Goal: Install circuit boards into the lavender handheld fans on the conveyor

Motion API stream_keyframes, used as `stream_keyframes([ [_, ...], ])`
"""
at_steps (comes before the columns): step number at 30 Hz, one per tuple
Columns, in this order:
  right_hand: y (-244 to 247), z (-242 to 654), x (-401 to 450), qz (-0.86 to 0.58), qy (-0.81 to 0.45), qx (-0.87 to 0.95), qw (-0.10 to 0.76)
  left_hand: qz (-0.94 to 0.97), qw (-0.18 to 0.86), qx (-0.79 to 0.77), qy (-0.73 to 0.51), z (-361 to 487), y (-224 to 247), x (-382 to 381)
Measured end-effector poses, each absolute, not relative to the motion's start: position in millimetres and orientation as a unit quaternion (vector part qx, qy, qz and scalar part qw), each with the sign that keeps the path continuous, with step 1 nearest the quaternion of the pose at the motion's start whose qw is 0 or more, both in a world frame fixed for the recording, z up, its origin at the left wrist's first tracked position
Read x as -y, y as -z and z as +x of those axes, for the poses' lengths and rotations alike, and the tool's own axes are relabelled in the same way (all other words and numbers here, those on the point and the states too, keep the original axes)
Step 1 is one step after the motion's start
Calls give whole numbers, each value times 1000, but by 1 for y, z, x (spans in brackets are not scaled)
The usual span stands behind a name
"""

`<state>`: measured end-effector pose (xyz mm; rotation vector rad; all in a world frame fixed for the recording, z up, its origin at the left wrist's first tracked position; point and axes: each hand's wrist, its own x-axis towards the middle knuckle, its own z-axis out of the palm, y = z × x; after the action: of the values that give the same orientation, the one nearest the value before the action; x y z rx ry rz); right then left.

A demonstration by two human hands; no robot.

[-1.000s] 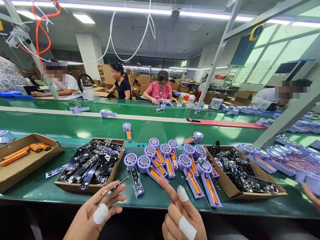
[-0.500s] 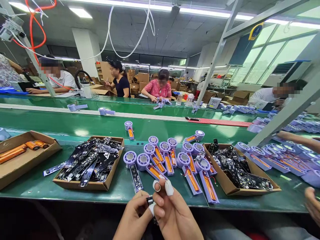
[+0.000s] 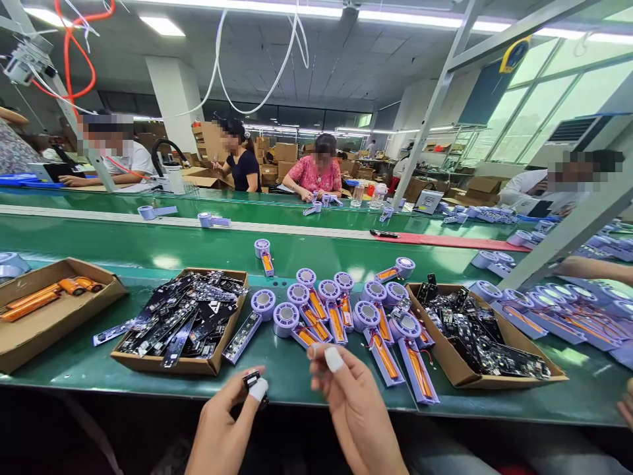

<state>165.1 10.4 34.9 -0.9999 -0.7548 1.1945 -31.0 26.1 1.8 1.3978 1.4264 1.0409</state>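
Note:
A small black circuit board (image 3: 251,379) is pinched between the thumb and fingers of my left hand (image 3: 225,422), near the table's front edge. My right hand (image 3: 359,409) is raised to the right of it, apart from the left, its thumb and fingertips close together; anything between them is too small to make out. White covers wrap some fingertips. Beyond my hands lie several purple round-headed units (image 3: 378,356) with orange cells in their handles. One purple unit (image 3: 242,336) with a black board in its handle lies beside the left board box.
Cardboard boxes of black boards stand left (image 3: 215,363) and right (image 3: 494,382). Another box (image 3: 44,330) holds orange cells. More purple units (image 3: 568,310) lie far right, near another person's hand (image 3: 626,402). A metal post (image 3: 558,227) slants up at right. People sit across the green bench.
My hands have moved apart, the left one leftward with the board. The purple unit with the black board now lies angled toward the left box. The view has shifted slightly.

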Motion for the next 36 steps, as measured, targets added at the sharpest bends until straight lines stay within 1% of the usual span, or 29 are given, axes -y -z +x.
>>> stream_keyframes([
  [2, -26, 172, -25, -534, -348, 463, 616, 555, 468, -547, -417, -29, 2, -26],
  [5, -11, 176, -46, -574, -115, 638, 501, 517, 528, -508, -442, -19, 7, -28],
  [8, 5, 170, -54, -585, 25, 720, 372, 453, 557, -503, -482, -8, 9, -29],
  [10, 16, 165, -52, -600, 66, 729, 323, 438, 544, -521, -491, -3, 7, -30],
  [13, 25, 163, -39, -596, 58, 739, 308, 481, 489, -550, -477, -2, 3, -32],
  [16, 23, 169, -27, -590, -9, 735, 333, 551, 425, -564, -445, -1, 1, -34],
  [18, 14, 174, -23, -589, -51, 726, 351, 581, 412, -564, -416, 3, 2, -36],
  [20, 4, 178, -23, -583, -80, 728, 351, 602, 413, -556, -397, 9, 2, -37],
  [22, -4, 177, -26, -571, -105, 741, 337, 623, 393, -544, -401, 16, 0, -38],
  [26, -7, 172, -35, -555, -154, 751, 324, 652, 314, -552, -413, 21, -7, -42],
  [28, -4, 170, -39, -553, -169, 740, 345, 656, 309, -558, -404, 19, -8, -44],
  [32, -7, 169, -49, -568, -189, 665, 446, 680, 302, -554, -374, 14, -5, -48],
  [34, -12, 168, -54, -571, -209, 633, 480, 702, 266, -569, -337, 16, -5, -49],
  [36, -15, 167, -59, -568, -233, 619, 491, 722, 210, -595, -284, 22, -7, -49],
])
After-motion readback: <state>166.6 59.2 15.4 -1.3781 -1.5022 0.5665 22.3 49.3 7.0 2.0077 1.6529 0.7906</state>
